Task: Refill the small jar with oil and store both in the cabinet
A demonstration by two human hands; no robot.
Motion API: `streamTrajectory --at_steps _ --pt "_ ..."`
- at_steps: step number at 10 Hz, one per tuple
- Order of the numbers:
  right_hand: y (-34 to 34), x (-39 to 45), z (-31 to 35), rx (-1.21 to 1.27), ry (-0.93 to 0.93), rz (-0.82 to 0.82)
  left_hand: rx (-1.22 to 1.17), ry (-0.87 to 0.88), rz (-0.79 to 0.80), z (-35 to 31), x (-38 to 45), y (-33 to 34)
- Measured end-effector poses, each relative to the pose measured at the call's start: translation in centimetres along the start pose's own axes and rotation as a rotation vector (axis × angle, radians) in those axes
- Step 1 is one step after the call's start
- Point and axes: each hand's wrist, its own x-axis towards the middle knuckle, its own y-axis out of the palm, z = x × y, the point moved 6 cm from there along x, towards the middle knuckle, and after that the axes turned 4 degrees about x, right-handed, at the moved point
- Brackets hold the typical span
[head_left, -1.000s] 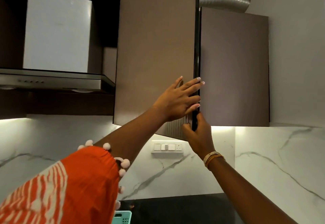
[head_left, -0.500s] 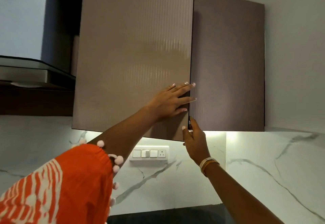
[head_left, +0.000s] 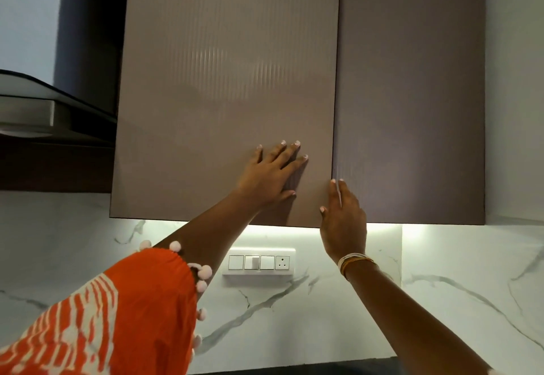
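Left hand is flat on the left cabinet door, fingers straight and spread, palm pressed to the ribbed front low down near the door's right edge. Nothing held in it, the grip is just apart. Right hand is just to the right and a bit lower, fingers straight and held together, pointing up along the seam where the left door meets the right cabinet door; also holding nothing. Looks like its fingertips touch the door edge but can't say for sure.

Both doors look flush, so the cabinet is closed. The jar and the oil can't be seen here.

Below the hands there's a white switch panel on the marble wall, lit by a strip under the cabinet. Way off left of the left hand is the range hood. Orange and white sleeve with pom-poms on the left arm, bangles on the right wrist.
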Motion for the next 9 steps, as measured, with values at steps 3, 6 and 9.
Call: streamTrajectory --at_steps 3,6,9 --pt "3.8 1.8 -1.7 -0.259 0.018 0.092 -0.003 -0.242 0.051 1.9 -0.9 3.7" --pt "5.5 3.0 -1.4 -0.426 -0.115 0.126 0.019 -0.247 0.005 2.1 -0.5 5.1" --pt "3.6 3.3 -0.8 -0.504 -0.114 0.221 0.066 -0.298 0.132 0.9 -0.8 2.4"
